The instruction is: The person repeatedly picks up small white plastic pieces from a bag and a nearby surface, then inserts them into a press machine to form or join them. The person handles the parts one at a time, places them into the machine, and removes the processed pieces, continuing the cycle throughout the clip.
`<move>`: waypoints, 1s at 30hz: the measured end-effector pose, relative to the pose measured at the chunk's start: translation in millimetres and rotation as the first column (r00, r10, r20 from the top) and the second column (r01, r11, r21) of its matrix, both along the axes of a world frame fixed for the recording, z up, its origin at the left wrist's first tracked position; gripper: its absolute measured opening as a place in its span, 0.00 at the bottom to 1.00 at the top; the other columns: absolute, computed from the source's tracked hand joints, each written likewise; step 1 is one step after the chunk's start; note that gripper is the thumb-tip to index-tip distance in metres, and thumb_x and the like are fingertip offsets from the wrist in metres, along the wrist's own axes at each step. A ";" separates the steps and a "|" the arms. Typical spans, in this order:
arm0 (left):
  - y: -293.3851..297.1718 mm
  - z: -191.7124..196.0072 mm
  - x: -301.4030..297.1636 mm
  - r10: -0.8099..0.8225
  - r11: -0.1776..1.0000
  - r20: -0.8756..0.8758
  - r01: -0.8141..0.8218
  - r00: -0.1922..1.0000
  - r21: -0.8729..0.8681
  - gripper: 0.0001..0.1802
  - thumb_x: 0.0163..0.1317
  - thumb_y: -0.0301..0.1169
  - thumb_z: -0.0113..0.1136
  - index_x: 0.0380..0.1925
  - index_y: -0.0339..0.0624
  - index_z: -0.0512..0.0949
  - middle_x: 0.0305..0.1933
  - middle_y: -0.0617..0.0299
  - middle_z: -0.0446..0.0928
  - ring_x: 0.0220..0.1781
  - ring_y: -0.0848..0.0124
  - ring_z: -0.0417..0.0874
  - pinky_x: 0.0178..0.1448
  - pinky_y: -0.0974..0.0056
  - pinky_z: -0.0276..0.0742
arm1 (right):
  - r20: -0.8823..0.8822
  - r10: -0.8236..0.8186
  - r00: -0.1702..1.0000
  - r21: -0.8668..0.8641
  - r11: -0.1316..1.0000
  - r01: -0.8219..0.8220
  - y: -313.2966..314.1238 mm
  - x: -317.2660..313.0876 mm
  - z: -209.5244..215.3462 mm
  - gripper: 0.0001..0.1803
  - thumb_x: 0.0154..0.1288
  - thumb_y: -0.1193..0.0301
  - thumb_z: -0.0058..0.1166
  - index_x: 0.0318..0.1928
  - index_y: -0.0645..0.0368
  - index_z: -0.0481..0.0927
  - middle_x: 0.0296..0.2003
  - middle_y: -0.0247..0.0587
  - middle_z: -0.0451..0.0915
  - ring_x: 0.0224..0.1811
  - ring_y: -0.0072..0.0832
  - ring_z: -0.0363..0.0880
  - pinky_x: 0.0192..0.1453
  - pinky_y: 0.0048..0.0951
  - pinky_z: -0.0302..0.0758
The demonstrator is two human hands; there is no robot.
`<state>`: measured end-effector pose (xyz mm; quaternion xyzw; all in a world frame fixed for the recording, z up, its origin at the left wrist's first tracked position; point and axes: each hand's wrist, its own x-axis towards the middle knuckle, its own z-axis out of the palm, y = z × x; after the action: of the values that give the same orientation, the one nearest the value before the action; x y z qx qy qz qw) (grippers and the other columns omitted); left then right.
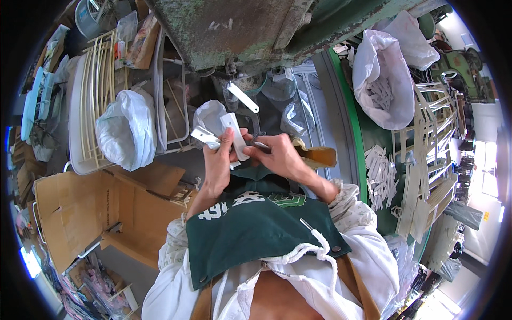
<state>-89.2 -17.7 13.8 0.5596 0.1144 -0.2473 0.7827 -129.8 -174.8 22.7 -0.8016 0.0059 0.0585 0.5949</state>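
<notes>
L hand [216,164]: fingers clamped on white pcs [233,134], slim, straight-edged, one w/ small dark marks. R hand [282,153] at long pc's lower end, can't tell if fingers clamped. Pcs btwn apron [256,240] & green machine [229,32].

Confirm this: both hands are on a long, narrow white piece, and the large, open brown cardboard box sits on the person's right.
The box's side is wrong. In the head view, the large, open brown cardboard box sits on the person's left. The left hand and right hand are indeed on a long, narrow white piece.
</notes>
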 end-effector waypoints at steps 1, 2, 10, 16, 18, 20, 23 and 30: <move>-0.6 2.0 0.4 0.042 0.999 -0.012 -0.042 0.999 0.029 0.21 0.69 0.41 0.51 0.37 0.31 0.81 0.28 0.61 0.79 0.24 0.80 0.75 0.27 0.74 0.70 | 0.144 0.002 0.990 -0.254 0.967 0.035 -10.5 1.4 -4.2 0.12 0.57 0.69 0.63 0.27 0.66 0.78 0.17 0.40 0.75 0.15 0.23 0.71 0.19 0.28 0.66; 12.1 -4.4 3.6 -0.108 0.983 0.088 0.093 0.990 0.158 0.19 0.68 0.39 0.52 0.38 0.30 0.80 0.31 0.58 0.80 0.30 0.75 0.80 0.32 0.71 0.76 | 0.179 -0.056 0.982 -0.243 0.965 0.099 -11.3 5.4 9.2 0.12 0.56 0.69 0.64 0.28 0.66 0.78 0.19 0.40 0.76 0.15 0.25 0.71 0.19 0.29 0.66; 22.2 -21.2 -9.1 -0.527 0.838 0.181 0.543 0.830 -0.053 0.14 0.71 0.36 0.46 0.39 0.33 0.72 0.29 0.59 0.74 0.30 0.70 0.78 0.34 0.70 0.72 | 0.341 -0.076 0.937 0.168 0.986 0.019 5.5 38.2 18.0 0.10 0.62 0.69 0.58 0.33 0.65 0.78 0.29 0.36 0.77 0.26 0.23 0.73 0.27 0.25 0.67; 26.5 -33.9 -15.7 -0.320 0.814 -0.122 0.207 0.939 -0.542 0.19 0.69 0.42 0.50 0.37 0.34 0.72 0.21 0.69 0.61 0.20 0.80 0.61 0.24 0.74 0.55 | 0.241 0.068 0.968 0.514 0.837 -0.187 -39.5 39.3 11.3 0.12 0.65 0.67 0.57 0.40 0.64 0.76 0.33 0.40 0.79 0.21 0.12 0.60 0.23 0.16 0.56; 24.6 -43.7 -14.2 -0.212 0.843 -0.012 0.177 0.977 -0.509 0.17 0.68 0.41 0.52 0.36 0.34 0.72 0.22 0.69 0.63 0.20 0.83 0.59 0.24 0.75 0.54 | 0.179 0.190 0.965 0.487 0.835 -0.254 -42.0 38.7 3.5 0.10 0.64 0.69 0.58 0.40 0.63 0.78 0.35 0.34 0.79 0.30 0.15 0.69 0.32 0.18 0.65; 16.8 -41.1 -10.1 -0.106 0.939 0.049 0.117 0.993 -0.324 0.16 0.68 0.38 0.54 0.35 0.32 0.75 0.24 0.69 0.66 0.20 0.85 0.57 0.23 0.77 0.50 | 0.262 0.186 0.947 0.469 0.833 -0.293 -35.9 41.1 -6.4 0.10 0.63 0.69 0.58 0.39 0.64 0.79 0.35 0.34 0.78 0.34 0.19 0.71 0.38 0.22 0.68; 19.9 -29.0 -1.5 -0.295 0.943 0.080 0.304 0.952 -0.133 0.21 0.67 0.45 0.52 0.43 0.35 0.75 0.27 0.70 0.67 0.20 0.84 0.58 0.25 0.75 0.51 | 0.297 0.140 0.944 0.444 0.856 -0.267 -29.6 47.6 -4.0 0.10 0.61 0.70 0.59 0.36 0.65 0.80 0.35 0.37 0.78 0.38 0.23 0.73 0.45 0.27 0.69; 36.8 -12.9 19.6 -0.294 0.954 0.234 0.299 0.927 0.012 0.10 0.63 0.32 0.59 0.36 0.35 0.80 0.20 0.66 0.75 0.17 0.85 0.61 0.21 0.76 0.51 | 0.362 0.122 0.924 0.383 0.884 -0.267 -9.0 66.9 1.2 0.07 0.58 0.74 0.60 0.36 0.65 0.82 0.35 0.38 0.78 0.38 0.26 0.74 0.45 0.28 0.70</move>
<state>-69.6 19.2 1.0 0.5862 -0.0671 -0.2967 0.7509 -62.9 -183.9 23.9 -0.6473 -0.1873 -0.0156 0.7387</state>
